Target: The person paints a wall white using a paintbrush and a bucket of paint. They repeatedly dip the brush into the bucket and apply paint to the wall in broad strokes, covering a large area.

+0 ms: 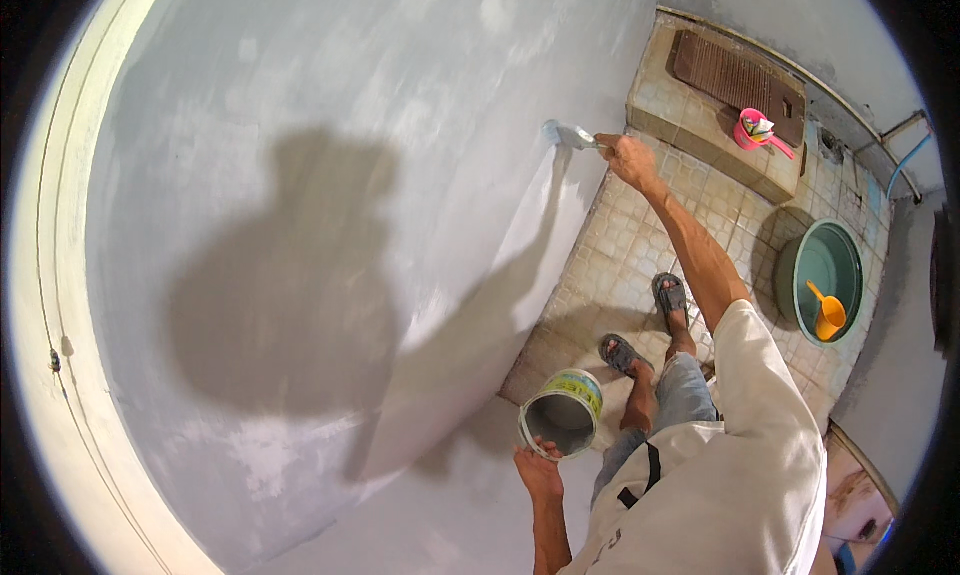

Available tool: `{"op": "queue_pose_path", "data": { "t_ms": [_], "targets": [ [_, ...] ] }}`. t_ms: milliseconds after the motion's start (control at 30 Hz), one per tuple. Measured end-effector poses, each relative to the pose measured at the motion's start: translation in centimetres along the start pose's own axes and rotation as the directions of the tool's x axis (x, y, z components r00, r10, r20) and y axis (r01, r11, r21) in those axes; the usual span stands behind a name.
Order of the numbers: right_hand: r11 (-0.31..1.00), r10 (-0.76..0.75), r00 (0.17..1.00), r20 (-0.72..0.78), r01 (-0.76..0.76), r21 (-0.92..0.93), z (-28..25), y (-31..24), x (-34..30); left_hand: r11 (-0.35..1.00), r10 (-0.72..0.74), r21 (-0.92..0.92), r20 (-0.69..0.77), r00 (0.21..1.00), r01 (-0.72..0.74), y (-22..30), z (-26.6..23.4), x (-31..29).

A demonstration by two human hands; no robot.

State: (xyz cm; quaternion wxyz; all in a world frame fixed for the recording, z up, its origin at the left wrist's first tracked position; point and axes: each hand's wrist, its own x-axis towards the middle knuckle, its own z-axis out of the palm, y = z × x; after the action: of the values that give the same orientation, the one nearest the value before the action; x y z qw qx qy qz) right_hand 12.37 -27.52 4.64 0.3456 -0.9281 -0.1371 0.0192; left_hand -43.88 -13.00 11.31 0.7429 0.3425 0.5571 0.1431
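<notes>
My right hand point(628, 160) is closed around the handle of a paintbrush point(574, 136). The brush's bristles touch the grey wall point(450, 85) near the tiled corner. Lower down, my left hand point(540, 467) grips the rim of a white paint bucket point(575, 387) with a yellow and green label. The bucket is tilted, its mouth turned up toward me, and its inside looks grey. Whitish, uneven patches cover the wall, and my shadow falls across it.
A tiled ledge point(660, 112) at the far right carries a ribbed brown washboard point(725, 70) and a pink dipper point(752, 130) with small packets inside. On the tiled floor point(625, 235) stands a green basin point(812, 250) with an orange dipper point(830, 317). A pipe point(845, 105) runs along the far wall.
</notes>
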Motion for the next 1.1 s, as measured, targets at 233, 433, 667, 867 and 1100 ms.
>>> {"op": "queue_pose_path", "data": {
  "t_ms": [233,433,667,867,1100],
  "targets": [
    [0.998,0.054,0.985,-0.166,-0.047,0.048,5.6,-2.4,-3.6,0.999,-0.013,0.034,0.004,1.0,0.013,-0.9,-0.9,1.1],
    [0.991,-0.125,0.985,0.119,0.12,0.051,3.2,-9.6,-10.2,0.999,-0.025,0.026,0.018,1.0,0.025,-1.0,-1.3,1.2],
    [0.991,-0.111,0.983,0.148,0.121,-0.059,-1.7,-5.1,-2.4,0.999,-0.015,0.044,0.03,0.999,0.014,-1.0,-1.1,0.9],
    [0.995,0.049,0.999,-0.021,-0.051,-0.083,-4.9,-2.7,2.3,0.999,-0.017,0.03,0.028,0.999,0.016,-0.9,-0.8,0.5],
    [0.998,0.03,0.989,-0.143,-0.023,0.052,3.1,-2.7,-2.7,0.997,-0.032,0.078,0.05,0.998,0.028,-0.7,-0.7,1.3]
  ]
}}
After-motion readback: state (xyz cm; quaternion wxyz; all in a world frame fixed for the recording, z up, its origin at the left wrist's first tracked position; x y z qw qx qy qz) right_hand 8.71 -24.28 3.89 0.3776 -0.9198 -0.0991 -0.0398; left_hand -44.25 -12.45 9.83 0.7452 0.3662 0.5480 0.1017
